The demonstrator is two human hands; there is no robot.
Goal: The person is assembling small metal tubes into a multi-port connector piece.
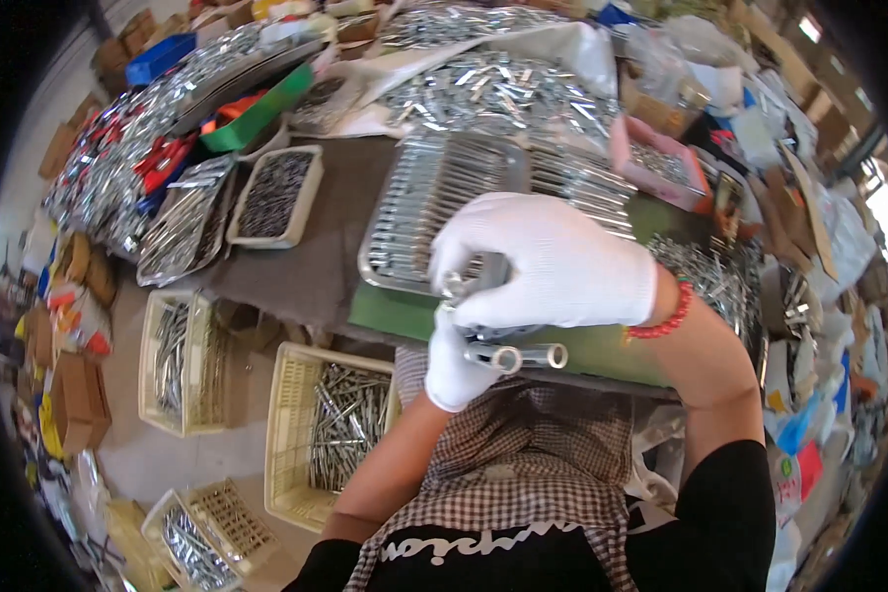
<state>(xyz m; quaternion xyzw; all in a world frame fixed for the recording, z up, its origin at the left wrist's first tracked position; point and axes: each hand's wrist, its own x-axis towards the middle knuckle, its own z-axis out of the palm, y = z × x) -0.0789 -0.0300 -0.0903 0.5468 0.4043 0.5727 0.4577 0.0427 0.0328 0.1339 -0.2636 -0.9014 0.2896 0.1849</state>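
Observation:
Both my hands wear white knitted gloves and meet over the front edge of the work table. My left hand [454, 367] is closed round shiny metal tubes [506, 358], whose round open ends point right. Above it, my right hand [553, 259] is closed, thumb and fingers pinching a small shiny metal piece [451, 288] at the top of the left hand. The right hand partly hides that piece. Just beyond my hands lies a metal tray [367, 259] with rows of silvery metal rods [414, 212]. More rods [587, 187] lie side by side to its right.
Loose metal parts [493, 89] are heaped at the back. A cream bin of small dark parts [314, 202] stands left, a pink bin [622, 148] right. Below left, cream plastic crates [284, 444] hold metal rods. The green table edge [395, 312] runs before me.

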